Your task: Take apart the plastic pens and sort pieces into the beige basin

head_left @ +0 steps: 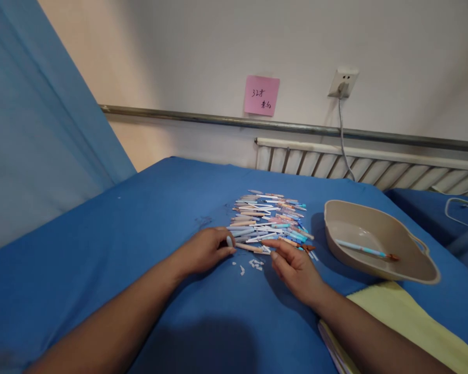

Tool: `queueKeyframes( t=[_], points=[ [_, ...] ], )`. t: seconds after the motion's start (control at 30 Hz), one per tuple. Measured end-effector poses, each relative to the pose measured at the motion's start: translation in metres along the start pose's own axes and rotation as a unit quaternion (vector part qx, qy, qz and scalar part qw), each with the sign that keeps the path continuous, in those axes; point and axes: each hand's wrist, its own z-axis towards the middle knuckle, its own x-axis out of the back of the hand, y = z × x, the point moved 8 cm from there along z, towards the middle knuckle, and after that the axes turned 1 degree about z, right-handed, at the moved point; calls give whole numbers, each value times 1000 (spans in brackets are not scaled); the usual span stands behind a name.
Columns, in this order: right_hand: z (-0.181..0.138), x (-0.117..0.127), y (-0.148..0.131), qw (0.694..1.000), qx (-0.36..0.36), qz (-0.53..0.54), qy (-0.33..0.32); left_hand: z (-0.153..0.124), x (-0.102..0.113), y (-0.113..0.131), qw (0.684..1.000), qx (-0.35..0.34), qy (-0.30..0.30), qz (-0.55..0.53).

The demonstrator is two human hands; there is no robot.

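1. Two bare hands work at the near edge of a spread of pens [271,221] on a blue sheet [120,228]; the pens lie mostly crosswise in a loose, overlapping pile, in pale blue, peach, white and turquoise.
2. Left hand [208,250]: curled, at the pile's near left corner; a pale pen end [229,241] shows between thumb and fingers, held there.
3. Right hand [296,267]: forefinger stretched out to the pile's near edge, thumb bent below it; I cannot tell whether it pinches anything.
4. Small white scraps [256,265] lie on the sheet, between the hands and just nearer than the pile.
5. To the right of the pile stands a beige basin [351,218]; one light blue pen with a brown end [364,248] lies in it; a yellow cloth [398,306] lies nearer, partly behind the right forearm.
6. Beyond, a pink note [262,96] is stuck on the wall.
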Motion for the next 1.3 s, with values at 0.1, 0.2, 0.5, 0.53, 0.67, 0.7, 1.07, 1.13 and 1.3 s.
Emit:
queueKeyframes(
  t=[0.1,0.2,0.5,0.53,0.67,0.7,1.07,1.13,1.3],
  points=[
    [0,1,0,1000,1,-4,3,0,1,-6,999,17,14,-28],
    [1,2,-1,1000,0,-12,6,0,4,-10,996,29,39,-79],
    [1,-4,1,1000,-14,14,-25,4,-6,-24,876,132,116,-449],
    [1,-5,1,999,-12,18,-29,5,-10,-24,858,139,113,-482],
    [-1,-7,-2,999,-8,24,-41,5,-27,-23,816,164,81,-548],
    [-2,-8,-3,999,-7,25,-45,5,-29,-21,812,164,74,-556],
    [-2,-6,-9,1000,3,1,-31,3,-43,-7,816,169,3,-552],
    [-1,-2,-10,1000,8,-24,-8,2,-48,0,832,159,-17,-532],
    [-6,3,-26,992,45,-93,66,-2,-69,24,860,121,-72,-491]
  ],
)
